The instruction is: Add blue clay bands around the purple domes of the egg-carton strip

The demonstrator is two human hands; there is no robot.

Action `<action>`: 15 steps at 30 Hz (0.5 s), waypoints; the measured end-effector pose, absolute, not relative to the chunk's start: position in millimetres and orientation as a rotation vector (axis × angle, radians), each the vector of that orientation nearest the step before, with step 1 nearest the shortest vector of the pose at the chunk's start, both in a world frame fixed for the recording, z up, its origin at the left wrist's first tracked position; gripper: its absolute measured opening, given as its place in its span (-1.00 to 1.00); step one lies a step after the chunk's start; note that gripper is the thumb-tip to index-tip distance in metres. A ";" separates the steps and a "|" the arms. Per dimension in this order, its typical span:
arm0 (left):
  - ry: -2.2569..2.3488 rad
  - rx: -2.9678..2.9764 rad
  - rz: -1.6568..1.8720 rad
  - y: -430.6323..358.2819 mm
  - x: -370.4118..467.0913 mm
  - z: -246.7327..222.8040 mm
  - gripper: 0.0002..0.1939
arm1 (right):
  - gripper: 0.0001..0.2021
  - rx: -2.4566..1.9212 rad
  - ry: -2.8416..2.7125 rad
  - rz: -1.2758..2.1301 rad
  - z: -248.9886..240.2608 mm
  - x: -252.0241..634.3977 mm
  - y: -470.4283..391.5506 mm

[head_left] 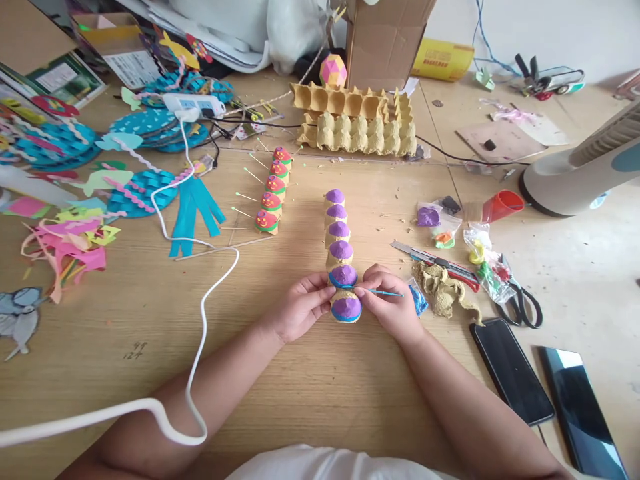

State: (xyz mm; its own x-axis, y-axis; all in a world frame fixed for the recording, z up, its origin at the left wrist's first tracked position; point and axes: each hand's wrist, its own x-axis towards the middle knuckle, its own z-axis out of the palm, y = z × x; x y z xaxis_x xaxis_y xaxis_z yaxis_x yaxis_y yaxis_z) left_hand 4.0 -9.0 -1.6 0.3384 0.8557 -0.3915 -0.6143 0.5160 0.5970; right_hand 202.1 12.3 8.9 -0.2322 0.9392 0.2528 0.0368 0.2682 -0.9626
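A strip of egg carton (340,252) lies lengthwise in front of me, its bumps topped with purple clay. Blue clay edges the nearest bump, and a thin blue clay strand (383,292) runs along the front of the second one. My left hand (300,303) is closed at the strip's left side, fingertips pressed to that second bump. From the right, my right hand (387,303) pinches the blue strand against the carton, its loose end sticking out past the fingers. A bag of blue clay (418,298) is just right of this hand.
A finished-looking red and green egg-carton caterpillar (273,190) stands left of centre. Uncut egg cartons (367,133) sit at the back. A utility knife (435,260), scissors (523,307) and two phones (513,370) lie rightward. A white cable (203,333) crosses the left side.
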 end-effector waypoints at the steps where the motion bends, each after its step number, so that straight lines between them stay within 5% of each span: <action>1: 0.745 0.377 0.985 -8.9 4.0 -1.1 -0.77 | -0.82 -0.946 -1.542 1.124 9.1 202.1 12.4; 15: 0.750 0.399 0.977 -9.7 5.1 2.4 -0.74 | -0.81 -0.953 -1.563 1.090 10.5 202.7 12.5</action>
